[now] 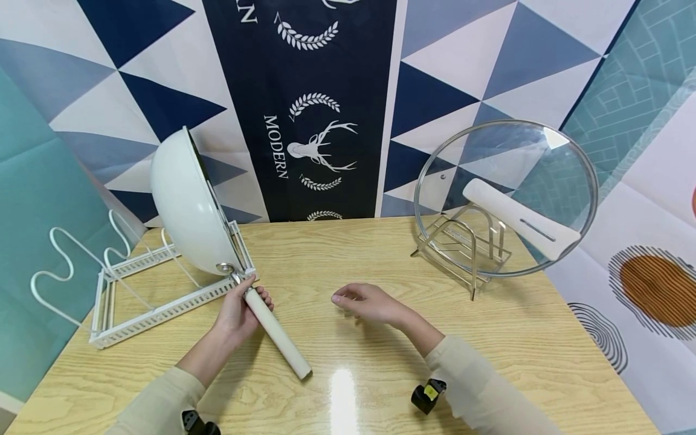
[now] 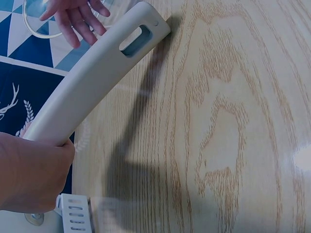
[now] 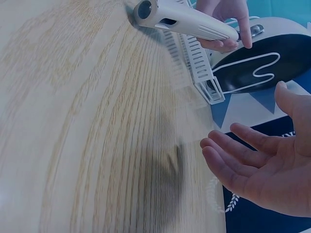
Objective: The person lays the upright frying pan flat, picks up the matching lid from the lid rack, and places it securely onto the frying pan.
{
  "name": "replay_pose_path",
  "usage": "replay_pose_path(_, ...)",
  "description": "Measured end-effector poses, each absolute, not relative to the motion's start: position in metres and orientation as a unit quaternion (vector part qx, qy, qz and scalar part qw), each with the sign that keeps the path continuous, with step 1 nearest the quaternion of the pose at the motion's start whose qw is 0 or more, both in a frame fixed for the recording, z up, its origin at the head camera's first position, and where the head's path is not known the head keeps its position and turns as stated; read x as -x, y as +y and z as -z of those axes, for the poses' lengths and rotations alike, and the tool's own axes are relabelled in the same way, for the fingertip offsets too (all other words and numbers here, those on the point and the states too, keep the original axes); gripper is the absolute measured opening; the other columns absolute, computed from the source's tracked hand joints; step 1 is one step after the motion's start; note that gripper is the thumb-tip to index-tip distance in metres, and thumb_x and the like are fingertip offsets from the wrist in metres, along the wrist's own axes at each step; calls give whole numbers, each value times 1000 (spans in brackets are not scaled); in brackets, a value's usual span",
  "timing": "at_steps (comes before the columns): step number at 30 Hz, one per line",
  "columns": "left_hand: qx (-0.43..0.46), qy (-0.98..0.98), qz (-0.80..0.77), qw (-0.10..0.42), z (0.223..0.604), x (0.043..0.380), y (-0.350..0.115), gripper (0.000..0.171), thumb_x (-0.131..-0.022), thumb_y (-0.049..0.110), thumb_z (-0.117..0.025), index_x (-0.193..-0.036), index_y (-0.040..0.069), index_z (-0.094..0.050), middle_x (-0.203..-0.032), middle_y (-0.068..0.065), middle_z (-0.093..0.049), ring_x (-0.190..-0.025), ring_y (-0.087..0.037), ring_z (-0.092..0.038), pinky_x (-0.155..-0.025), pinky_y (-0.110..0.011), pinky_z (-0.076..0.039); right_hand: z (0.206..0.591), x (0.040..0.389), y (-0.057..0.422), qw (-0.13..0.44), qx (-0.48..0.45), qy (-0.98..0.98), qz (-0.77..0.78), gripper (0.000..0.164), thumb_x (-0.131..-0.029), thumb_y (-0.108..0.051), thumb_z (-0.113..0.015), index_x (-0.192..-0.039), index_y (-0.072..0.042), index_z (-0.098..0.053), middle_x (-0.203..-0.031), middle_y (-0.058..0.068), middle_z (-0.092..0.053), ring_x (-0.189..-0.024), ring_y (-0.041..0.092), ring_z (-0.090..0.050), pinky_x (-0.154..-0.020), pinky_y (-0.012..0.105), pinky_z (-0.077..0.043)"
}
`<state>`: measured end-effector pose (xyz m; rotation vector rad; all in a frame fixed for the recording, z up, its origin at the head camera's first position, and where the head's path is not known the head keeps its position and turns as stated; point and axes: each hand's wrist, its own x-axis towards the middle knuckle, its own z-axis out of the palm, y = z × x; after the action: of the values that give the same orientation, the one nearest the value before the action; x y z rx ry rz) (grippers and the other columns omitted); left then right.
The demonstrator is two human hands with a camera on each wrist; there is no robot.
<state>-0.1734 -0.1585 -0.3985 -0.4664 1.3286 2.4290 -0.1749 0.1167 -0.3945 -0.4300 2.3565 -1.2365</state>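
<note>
A white wok (image 1: 185, 205) with a dark inside stands tilted on its side in a white wire rack (image 1: 157, 323) at the left of the table. My left hand (image 1: 239, 314) grips its long cream handle (image 1: 280, 335) near the bowl, and the handle's free end points toward me. In the left wrist view the same handle (image 2: 92, 73) shows a slot near its tip. My right hand (image 1: 370, 302) hovers over the middle of the table with relaxed fingers and holds nothing. From the right wrist its palm (image 3: 272, 170) and loosely bent fingers show.
At the back right a large glass lid (image 1: 505, 199) with a white bar handle leans in a small metal wire stand (image 1: 473, 260). Behind the wooden table (image 1: 337, 254) rises a patterned backdrop (image 1: 304, 109). White wire loops (image 1: 54, 272) stick up from the rack's left part.
</note>
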Motion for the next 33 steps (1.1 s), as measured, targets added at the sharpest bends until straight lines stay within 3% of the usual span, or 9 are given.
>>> replay_pose_path(33,168,465,-853,168,399,174,-159,22,-103,31,-37,-90,15,-44,-69,7,-50,-68,-10,-51,-77,-23,-47,397,175,107,240,148,840,463,48,-98,-43,-50,-127,-5,-57,-117,16,-66,-101,28,-68,-88,39,-55)
